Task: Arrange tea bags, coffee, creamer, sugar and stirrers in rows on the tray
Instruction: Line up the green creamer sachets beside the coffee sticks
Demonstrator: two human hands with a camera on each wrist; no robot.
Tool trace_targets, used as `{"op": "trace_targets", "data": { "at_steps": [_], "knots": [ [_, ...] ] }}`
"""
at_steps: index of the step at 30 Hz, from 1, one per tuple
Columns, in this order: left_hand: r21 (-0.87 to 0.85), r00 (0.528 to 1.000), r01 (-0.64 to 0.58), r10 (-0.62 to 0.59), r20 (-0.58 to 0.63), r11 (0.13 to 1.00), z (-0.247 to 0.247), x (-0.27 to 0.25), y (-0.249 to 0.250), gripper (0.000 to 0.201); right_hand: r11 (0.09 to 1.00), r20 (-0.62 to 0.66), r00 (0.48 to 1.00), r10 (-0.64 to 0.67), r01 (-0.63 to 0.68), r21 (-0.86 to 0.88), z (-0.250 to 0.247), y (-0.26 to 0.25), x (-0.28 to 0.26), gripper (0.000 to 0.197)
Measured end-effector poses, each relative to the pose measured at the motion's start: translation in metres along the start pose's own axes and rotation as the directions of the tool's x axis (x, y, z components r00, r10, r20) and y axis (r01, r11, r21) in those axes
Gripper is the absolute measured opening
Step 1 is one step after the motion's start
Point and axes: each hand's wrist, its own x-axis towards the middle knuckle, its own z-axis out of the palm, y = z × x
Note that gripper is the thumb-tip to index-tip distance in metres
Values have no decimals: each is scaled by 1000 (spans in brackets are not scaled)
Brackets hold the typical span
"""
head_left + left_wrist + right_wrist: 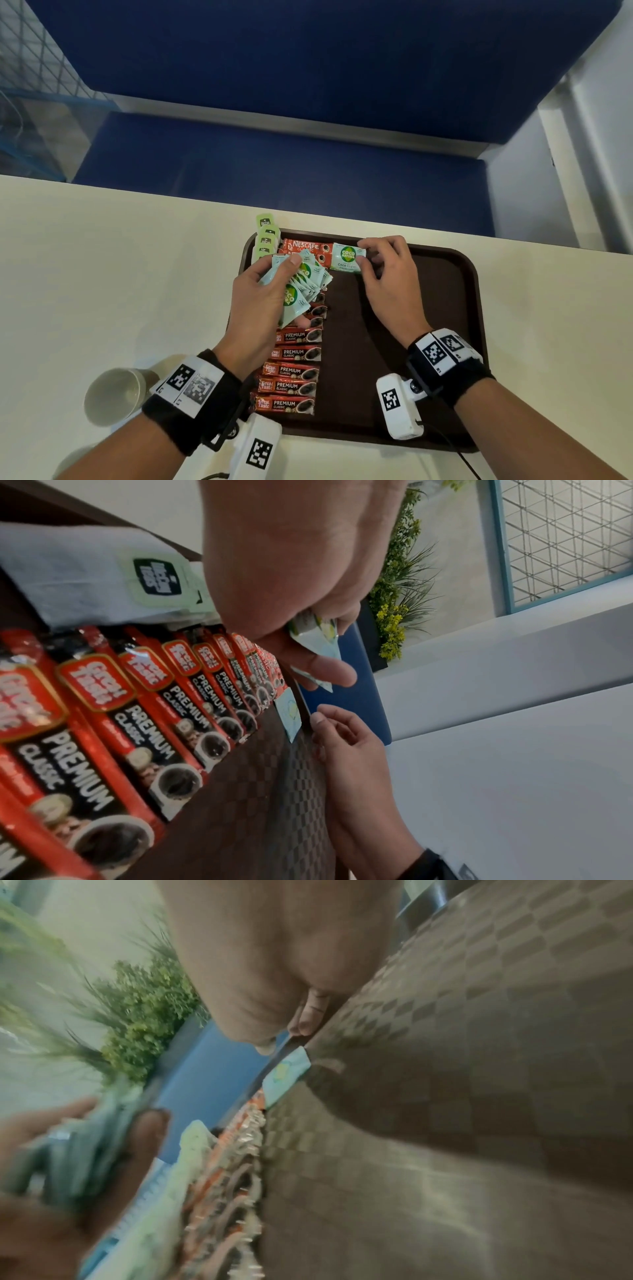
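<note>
Both hands work over the brown tray (459,274) on the pale worktop (102,274). The left hand (260,301) is curled round a fanned bundle of coco sugar sachets (301,284), thumb on top, held above the coffee row. The right hand (387,274) pinches the end of a single coco sugar sachet (346,257) between thumb and forefinger at the tray's far edge, just beside the Nescafe coffee stick (301,245); whether that sachet lies flat on the tray cannot be told.

On the tray, a row of Great Taste coffee sticks (294,370) runs down the left part toward the near edge, side by side. Green tea bag tags (265,236) overlap at the far left corner, some over the rim. The tray's right half is bare textured surface. An upright paper cup (116,394) stands on the worktop left of the tray.

The left wrist view alone shows the tea bags' grey pouches (78,580) lying beside the coffee row, and a potted plant (400,593) beyond the blue seat (274,164). The right wrist view is blurred, showing mainly the tray's chequered texture.
</note>
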Motion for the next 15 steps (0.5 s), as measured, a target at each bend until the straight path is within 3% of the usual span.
{"op": "trace_targets", "data": {
  "at_steps": [2, 5, 8, 15],
  "knots": [
    [-22, 1000, 17, -16, 26, 1000, 7, 0, 2, 27, 974, 59, 996, 66, -78, 211, -10, -14, -4, 13],
    [-40, 998, 20, -17, 60, 999, 16, 0, 3, 26, 785, 340, 928, 153, -323, 528, -27, -38, -17, 21],
    [-60, 997, 26, -22, 73, 998, 23, -1, 4, 25, 707, 430, 891, 147, -399, 585, -38, -45, -24, 25],
    [-21, 991, 25, -22, 134, 999, 32, 1, -2, 28, 578, 435, 848, 301, -526, 624, -48, -36, -17, 12]
  ]
}}
